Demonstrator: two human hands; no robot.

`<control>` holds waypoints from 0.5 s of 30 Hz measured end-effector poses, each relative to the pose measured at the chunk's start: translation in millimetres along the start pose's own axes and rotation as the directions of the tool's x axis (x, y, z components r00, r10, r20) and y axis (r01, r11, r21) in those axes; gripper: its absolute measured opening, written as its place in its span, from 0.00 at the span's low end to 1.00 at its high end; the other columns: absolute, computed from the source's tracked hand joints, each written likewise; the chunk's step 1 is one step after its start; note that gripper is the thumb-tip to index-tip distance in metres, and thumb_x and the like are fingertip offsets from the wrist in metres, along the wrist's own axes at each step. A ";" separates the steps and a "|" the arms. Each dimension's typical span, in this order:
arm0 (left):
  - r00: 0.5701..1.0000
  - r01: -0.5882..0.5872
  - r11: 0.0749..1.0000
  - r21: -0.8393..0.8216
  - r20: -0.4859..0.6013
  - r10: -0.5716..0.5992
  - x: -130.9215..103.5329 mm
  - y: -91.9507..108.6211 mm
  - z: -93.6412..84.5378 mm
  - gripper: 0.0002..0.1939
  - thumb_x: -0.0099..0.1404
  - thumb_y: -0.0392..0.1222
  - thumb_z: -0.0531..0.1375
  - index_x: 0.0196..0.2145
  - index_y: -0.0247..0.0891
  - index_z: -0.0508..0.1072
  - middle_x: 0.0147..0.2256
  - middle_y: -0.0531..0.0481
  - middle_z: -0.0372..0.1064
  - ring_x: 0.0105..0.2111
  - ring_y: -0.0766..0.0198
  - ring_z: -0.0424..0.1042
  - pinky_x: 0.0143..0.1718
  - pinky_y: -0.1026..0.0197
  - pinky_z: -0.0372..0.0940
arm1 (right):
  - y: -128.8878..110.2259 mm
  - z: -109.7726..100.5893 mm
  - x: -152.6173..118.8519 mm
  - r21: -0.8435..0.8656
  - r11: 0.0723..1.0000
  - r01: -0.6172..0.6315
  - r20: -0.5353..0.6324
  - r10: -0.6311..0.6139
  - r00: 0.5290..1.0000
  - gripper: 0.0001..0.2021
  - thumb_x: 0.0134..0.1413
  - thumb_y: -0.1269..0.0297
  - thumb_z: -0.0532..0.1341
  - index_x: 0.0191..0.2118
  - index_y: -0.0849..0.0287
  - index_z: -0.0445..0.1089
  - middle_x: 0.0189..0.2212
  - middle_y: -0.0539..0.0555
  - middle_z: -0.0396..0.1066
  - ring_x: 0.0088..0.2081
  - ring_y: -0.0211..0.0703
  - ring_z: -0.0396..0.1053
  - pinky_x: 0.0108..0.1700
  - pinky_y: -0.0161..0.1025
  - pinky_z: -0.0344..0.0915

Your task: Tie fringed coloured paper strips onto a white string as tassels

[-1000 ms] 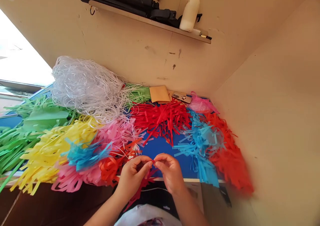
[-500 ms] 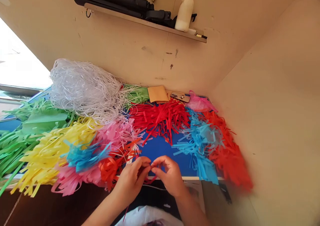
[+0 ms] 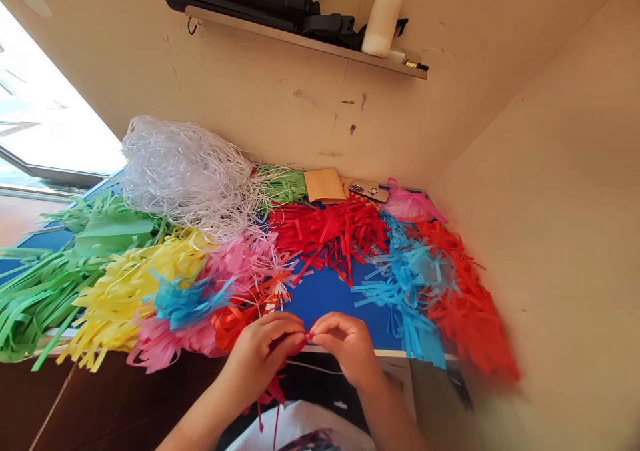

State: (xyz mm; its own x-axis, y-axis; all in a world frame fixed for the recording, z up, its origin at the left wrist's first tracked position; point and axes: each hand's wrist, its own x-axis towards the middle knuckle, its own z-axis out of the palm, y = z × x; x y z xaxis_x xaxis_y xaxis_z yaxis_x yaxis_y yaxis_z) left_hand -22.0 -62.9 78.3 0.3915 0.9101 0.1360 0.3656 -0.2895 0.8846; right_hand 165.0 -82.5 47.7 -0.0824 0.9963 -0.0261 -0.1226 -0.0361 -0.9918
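Both hands meet at the front edge of the blue table [image 3: 320, 298]. My left hand [image 3: 270, 348] pinches a thin magenta-red strip [image 3: 309, 336], and my right hand [image 3: 347, 346] pinches the same strip just to the right, the fingertips nearly touching. More magenta-red strips [image 3: 273, 392] hang below my left wrist, over my lap. Close to my left hand lie orange-red fringed strips [image 3: 233, 324]. Beyond the hands is a bunch of red fringed strips [image 3: 333, 231], with light blue fringed strips [image 3: 415, 278] to the right.
Yellow [image 3: 135, 284], green [image 3: 50, 291] and pink fringed strips [image 3: 245, 258] cover the left side, with a white string heap [image 3: 185, 171] behind. A phone [image 3: 370, 191] and a tan envelope [image 3: 325, 186] lie at the wall. A shelf [image 3: 300, 40] holds a white bottle [image 3: 384, 18].
The view has shifted, so the table things appear farther right. The hands remain together, and the magenta-red strip between them and the strips hanging below my left wrist show more clearly.
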 end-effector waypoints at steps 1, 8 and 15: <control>0.996 -0.057 0.997 0.057 -0.072 0.061 -1.7 -1.4 0.1 0.07 0.63 0.42 0.62 0.37 0.43 0.79 0.36 0.48 0.79 0.36 0.61 0.78 0.39 0.64 0.72 | -3.1 1.4 -1.0 -0.060 0.998 0.024 -0.024 -0.026 0.999 0.04 0.49 0.61 0.69 0.28 0.53 0.77 0.28 0.51 0.77 0.33 0.43 0.73 0.38 0.38 0.68; 0.944 -0.239 0.947 0.217 -0.177 0.278 -6.8 -0.9 7.6 0.03 0.64 0.37 0.61 0.35 0.41 0.76 0.32 0.49 0.76 0.34 0.65 0.76 0.35 0.67 0.72 | -20.0 8.7 -7.5 -0.286 0.943 0.169 -0.034 -0.186 0.982 0.05 0.57 0.64 0.63 0.32 0.51 0.77 0.31 0.52 0.78 0.36 0.43 0.74 0.41 0.39 0.69; 0.846 -0.400 0.863 0.308 -0.239 0.477 -4.2 2.8 5.0 0.07 0.64 0.33 0.59 0.36 0.43 0.76 0.32 0.54 0.77 0.32 0.67 0.76 0.52 0.57 0.69 | -16.6 13.5 -11.8 -0.327 0.926 0.191 -0.074 -0.226 0.971 0.05 0.56 0.68 0.63 0.33 0.51 0.77 0.31 0.51 0.78 0.35 0.44 0.74 0.41 0.39 0.69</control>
State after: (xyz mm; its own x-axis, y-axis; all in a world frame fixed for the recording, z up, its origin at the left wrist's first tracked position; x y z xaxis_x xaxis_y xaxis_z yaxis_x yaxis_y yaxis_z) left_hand -18.4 -69.0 78.0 0.3035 0.7024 0.6438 0.4192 -0.7052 0.5717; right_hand 154.7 -94.7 66.1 0.0207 0.9816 0.1896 0.1939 0.1821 -0.9640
